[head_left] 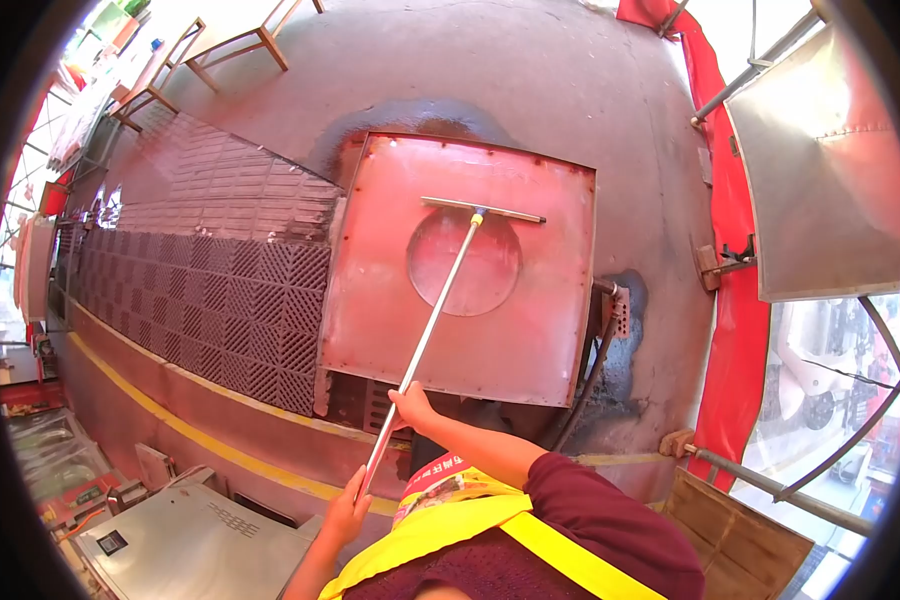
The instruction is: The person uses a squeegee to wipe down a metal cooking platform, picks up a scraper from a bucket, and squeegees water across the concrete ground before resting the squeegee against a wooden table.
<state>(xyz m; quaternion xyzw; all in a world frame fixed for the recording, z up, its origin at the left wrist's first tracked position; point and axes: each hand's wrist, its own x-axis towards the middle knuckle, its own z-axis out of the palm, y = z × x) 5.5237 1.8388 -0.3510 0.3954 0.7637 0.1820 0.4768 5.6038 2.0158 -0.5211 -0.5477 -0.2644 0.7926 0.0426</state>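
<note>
Across the broad, reddish square metal panel (540, 320) lies the wide, straight head of a long-handled squeegee (431, 325), its blade bar (515, 214) reaching over the upper edge of a round area (488, 265) in the panel's surface. Whether that circle is sunken or only marked is hard to tell from where I stand, since glare washes over it and the pole crosses it. The right hand (412, 405) has its fingers closed around the pole near the panel's lower edge; the left hand (345, 510) is curled about the pole's near end, thumb along it, though its palm side and some fingertips can't be seen. What holds the panel up is mostly covered by the panel itself, with just a dark hose or bar (595, 375) showing at its right side, beside a perforated metal piece (622, 312). Dark wet patches spread on the floor (625, 115) beyond the panel and to its right. Black grid mats (220, 300) run off to the left, growing blurry toward the rim of the view. The yellow apron (440, 535) folds over its printed lettering, so I can't read it all, and the maroon sleeve (610, 520) hides part of the ground below. Over on the right, a red sheet (735, 370) hangs partly behind a large metal panel cut off by the dark border
</note>
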